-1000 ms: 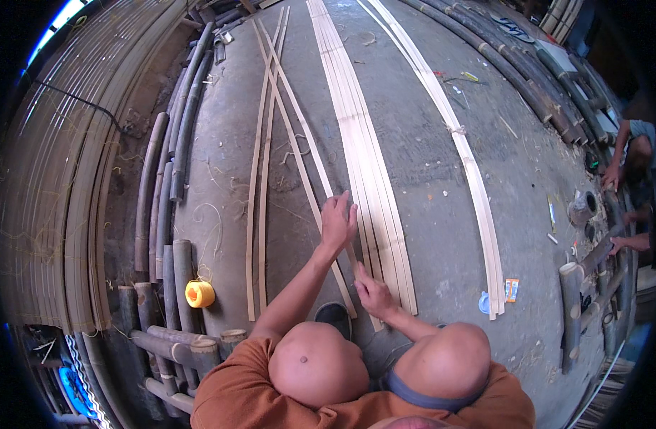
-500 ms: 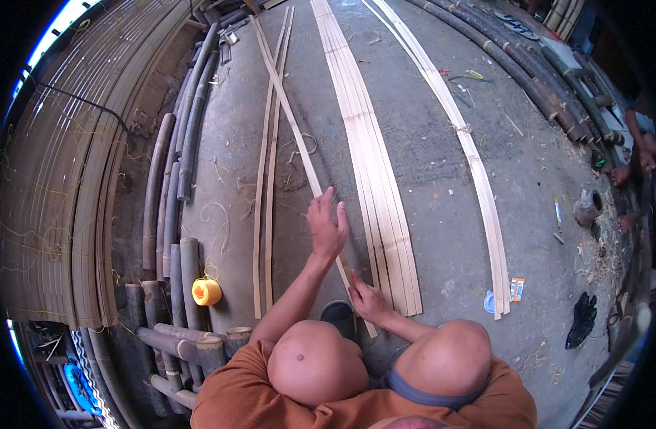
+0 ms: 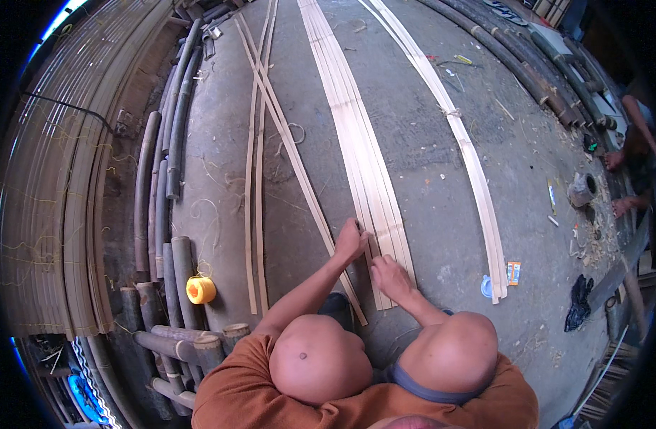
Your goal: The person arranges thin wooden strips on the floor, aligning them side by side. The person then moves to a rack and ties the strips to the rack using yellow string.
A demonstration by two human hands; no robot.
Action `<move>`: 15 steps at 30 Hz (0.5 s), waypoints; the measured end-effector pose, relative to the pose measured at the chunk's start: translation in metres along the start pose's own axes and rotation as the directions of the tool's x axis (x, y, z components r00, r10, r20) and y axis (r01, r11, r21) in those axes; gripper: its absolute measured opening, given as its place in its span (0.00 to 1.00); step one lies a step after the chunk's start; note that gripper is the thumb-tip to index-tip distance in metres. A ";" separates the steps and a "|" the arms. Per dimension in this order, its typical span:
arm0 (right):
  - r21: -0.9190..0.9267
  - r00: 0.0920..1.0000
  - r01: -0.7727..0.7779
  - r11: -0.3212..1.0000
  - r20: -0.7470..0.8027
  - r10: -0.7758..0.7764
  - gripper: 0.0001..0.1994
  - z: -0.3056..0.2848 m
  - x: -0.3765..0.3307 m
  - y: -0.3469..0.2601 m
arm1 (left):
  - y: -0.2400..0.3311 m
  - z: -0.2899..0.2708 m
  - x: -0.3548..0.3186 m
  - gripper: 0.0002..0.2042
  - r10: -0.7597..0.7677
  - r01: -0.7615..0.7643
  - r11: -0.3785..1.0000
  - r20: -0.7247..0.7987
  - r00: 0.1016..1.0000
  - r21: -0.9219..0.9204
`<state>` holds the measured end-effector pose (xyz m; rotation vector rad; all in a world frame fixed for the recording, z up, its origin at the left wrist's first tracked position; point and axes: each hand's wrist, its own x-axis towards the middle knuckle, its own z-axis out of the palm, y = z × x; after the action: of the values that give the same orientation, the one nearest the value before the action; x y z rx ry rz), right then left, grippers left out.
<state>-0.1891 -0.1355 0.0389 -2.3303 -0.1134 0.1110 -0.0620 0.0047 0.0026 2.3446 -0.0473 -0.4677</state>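
I crouch over a concrete floor (image 3: 428,179) with both knees in view. My left hand (image 3: 351,242) is closed on the near end of a thin bamboo strip (image 3: 366,247) at the left edge of a flat row of pale bamboo slats (image 3: 356,136). My right hand (image 3: 389,275) rests just beside it on the near ends of the same slats, fingers curled; whether it grips one I cannot tell. A single long diagonal strip (image 3: 292,157) runs past my left hand toward my knee.
Two thin strips (image 3: 255,179) lie to the left, a second slat bundle (image 3: 471,157) to the right. Thick bamboo poles (image 3: 164,179) and a yellow twine roll (image 3: 200,289) line the left side. Another person's hands (image 3: 617,207) work at the far right among tools and shavings.
My left hand, open and spread on the floor earlier, has come right onto the slat row and closed on a strip. My right hand has moved up beside it.
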 end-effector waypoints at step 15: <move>-0.218 0.993 -0.102 0.971 0.042 0.114 0.16 0.014 -0.001 0.014 | 0.027 -0.075 0.036 0.14 -0.159 -0.104 0.807 -0.384 0.909 -0.581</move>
<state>-0.1908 -0.1349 0.0194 -2.5509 -0.0261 0.2265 0.0003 0.0280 0.0591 1.7693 0.3000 0.0322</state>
